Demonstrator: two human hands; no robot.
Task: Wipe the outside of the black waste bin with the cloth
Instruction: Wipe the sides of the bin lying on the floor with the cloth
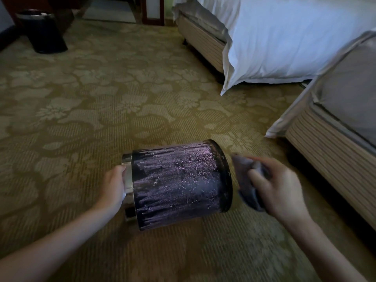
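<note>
The black waste bin (179, 186) lies on its side on the carpet (101, 98). My left hand (115, 184) grips the shiny rim (128, 176) at the bin's left end. My right hand (274, 188) is curled round the bunched cloth (247, 180), just beside the bin's right end, a little apart from it. The bin's side has pale streaks. Another bin (40, 31) stands far behind it, to the left

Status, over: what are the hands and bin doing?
Left hand grips bin by metal rim. Right hand holds cloth, just off bin. Bin on its side, streaked. Nothing between cloth and bin.
</note>
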